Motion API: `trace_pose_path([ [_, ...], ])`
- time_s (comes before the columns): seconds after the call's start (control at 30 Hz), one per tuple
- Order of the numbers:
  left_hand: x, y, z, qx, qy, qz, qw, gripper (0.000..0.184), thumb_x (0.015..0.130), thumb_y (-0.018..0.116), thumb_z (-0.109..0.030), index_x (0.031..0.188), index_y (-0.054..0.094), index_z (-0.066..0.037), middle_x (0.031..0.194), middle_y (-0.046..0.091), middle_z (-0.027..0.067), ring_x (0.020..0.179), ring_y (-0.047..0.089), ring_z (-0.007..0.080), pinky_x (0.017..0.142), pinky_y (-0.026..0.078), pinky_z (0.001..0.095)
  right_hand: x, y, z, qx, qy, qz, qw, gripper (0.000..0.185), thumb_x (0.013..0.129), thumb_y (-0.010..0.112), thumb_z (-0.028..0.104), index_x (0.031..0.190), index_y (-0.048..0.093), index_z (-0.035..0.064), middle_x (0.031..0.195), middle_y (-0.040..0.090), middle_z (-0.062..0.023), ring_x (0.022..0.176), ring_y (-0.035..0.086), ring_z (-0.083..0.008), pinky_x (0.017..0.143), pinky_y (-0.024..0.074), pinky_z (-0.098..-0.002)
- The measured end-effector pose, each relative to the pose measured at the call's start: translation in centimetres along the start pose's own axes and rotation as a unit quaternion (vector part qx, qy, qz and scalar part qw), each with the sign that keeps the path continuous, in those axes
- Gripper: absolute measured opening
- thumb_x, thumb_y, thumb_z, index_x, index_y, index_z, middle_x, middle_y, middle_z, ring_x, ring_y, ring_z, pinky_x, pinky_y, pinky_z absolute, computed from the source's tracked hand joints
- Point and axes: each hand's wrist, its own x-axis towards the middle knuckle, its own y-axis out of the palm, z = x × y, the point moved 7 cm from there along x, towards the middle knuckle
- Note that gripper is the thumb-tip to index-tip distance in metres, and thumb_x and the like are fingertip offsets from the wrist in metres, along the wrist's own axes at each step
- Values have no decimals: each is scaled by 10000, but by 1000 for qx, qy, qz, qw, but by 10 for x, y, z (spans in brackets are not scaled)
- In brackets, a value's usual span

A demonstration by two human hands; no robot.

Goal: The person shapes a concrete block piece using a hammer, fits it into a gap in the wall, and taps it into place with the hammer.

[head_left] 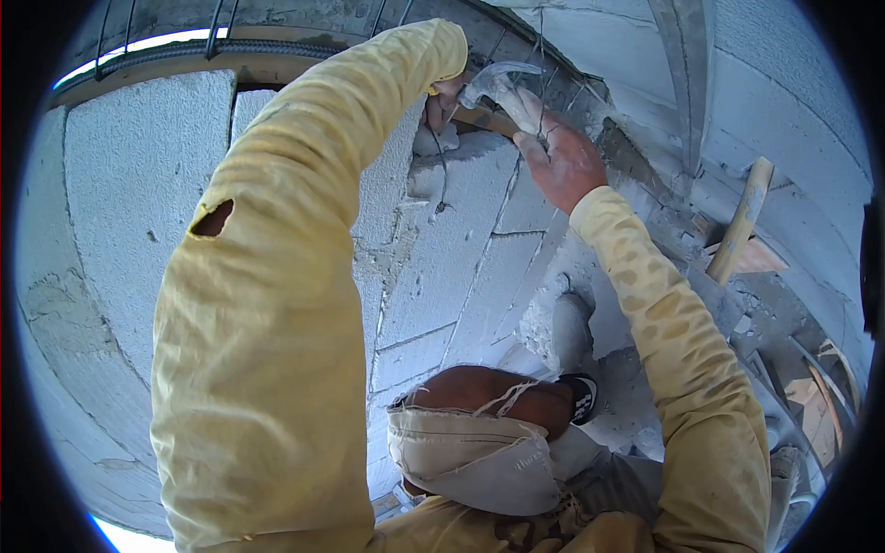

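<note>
My right hand (562, 157) is closed round a claw hammer (498, 83) near the top of the wall. The hammer's pale, dusty head points left, toward my left hand (444, 100). My left hand is mostly hidden by its yellow sleeve; its visible fingers are bent at a wooden strip (484, 120) beside the hammer. What they hold, if anything, cannot be made out. A thin dark wire (442, 170) hangs down just below them over the pale block wall (452, 240).
Steel bars (175, 57) run along the top left, with wire loops round them. A wooden post (740, 221) leans at the right, above rubble and boards (820, 396). My bent knee and a checkered shoe (581, 396) are below.
</note>
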Motion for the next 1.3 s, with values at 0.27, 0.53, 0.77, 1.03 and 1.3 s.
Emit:
trace_pose_path([
  [0.27,-6,-1,-9,4,12,14,1000,359,1023,483,-264,1305,622,-91,1125,741,52,1043,703,165,983,509,377,-12,6,-1,80,31,-54,995,595,944,596,176,1488,382,67,1189,648,-227,1028,657,-371,904,516,-387],
  [0.53,29,-2,0,-9,-14,39,999,361,987,578,-341,1224,654,-81,1106,745,73,1003,712,180,936,528,384,-39,6,51,381,155,-94,907,686,950,552,143,1528,229,-39,1322,530,-338,1128,602,-413,980,467,-399],
  [0.77,15,-7,-19,2,-17,22,1000,361,983,585,-347,1217,656,-80,1104,745,74,999,712,180,928,531,384,-21,-26,60,60,23,-73,995,665,883,534,57,1487,290,-79,1364,482,-355,1237,525,-444,1038,434,-438],
  [1.03,11,-4,-21,-10,-17,18,1000,363,978,594,-353,1208,658,-80,1102,744,76,994,713,180,919,535,384,-16,-21,44,100,29,-21,994,639,870,555,67,1476,373,-21,1389,514,-298,1268,520,-439,1076,410,-415],
  [1.3,12,-5,-20,-13,-20,16,1000,364,973,603,-359,1199,660,-80,1100,744,77,989,714,180,910,539,385,-16,-21,36,138,21,-80,987,628,859,562,51,1456,387,-32,1291,566,-308,1178,568,-447,1023,452,-447],
])
